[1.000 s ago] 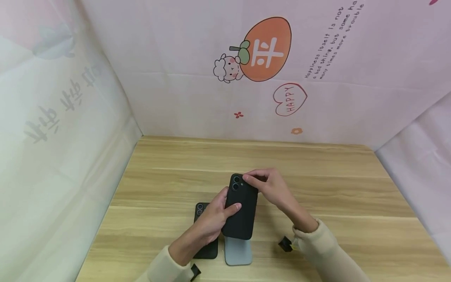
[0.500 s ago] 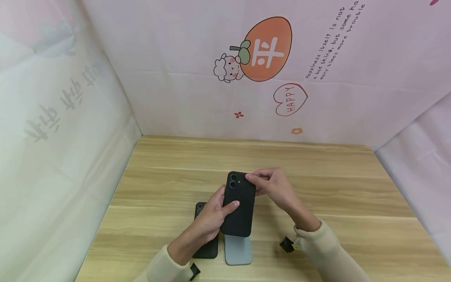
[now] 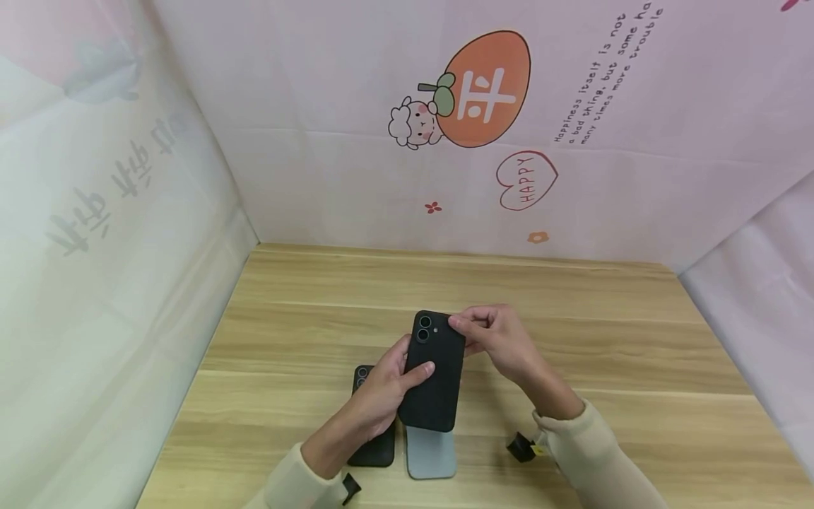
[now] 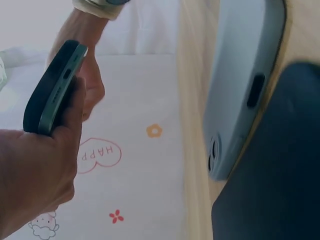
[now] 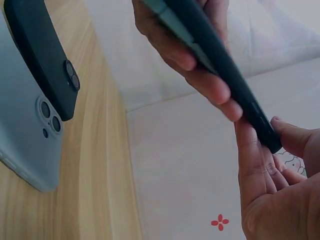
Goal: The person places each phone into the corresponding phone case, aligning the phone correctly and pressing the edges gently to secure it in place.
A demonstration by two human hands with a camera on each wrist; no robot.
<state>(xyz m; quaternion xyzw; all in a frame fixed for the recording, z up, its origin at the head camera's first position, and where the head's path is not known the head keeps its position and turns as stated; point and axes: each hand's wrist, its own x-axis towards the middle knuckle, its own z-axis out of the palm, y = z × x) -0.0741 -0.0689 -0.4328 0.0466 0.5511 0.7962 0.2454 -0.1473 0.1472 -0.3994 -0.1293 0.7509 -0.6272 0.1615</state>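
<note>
A black phone (image 3: 439, 389) with two camera lenses is held raised above the table, its back towards the head camera. My left hand (image 3: 380, 396) grips it from the left, thumb across the back and fingers underneath. At the top right corner, my right hand (image 3: 502, 343) pinches it between thumb and fingers. The left wrist view shows the held phone's greenish side edge (image 4: 59, 92) with its button slots. Below it lies a light blue-grey phone (image 3: 431, 456), partly covered in the head view. Another black phone (image 3: 375, 452) lies to its left, half hidden by my left hand and wrist.
The wood-grain table (image 3: 305, 297) meets a white printed cloth (image 3: 331, 191) at the back. Cloth also hangs at both sides. Small black devices (image 3: 521, 447) sit by the sleeve cuffs.
My right thumb has slid slightly right, towards the held phone's top corner. The phone shifted a little left, then back right. The two phones on the table stay put.
</note>
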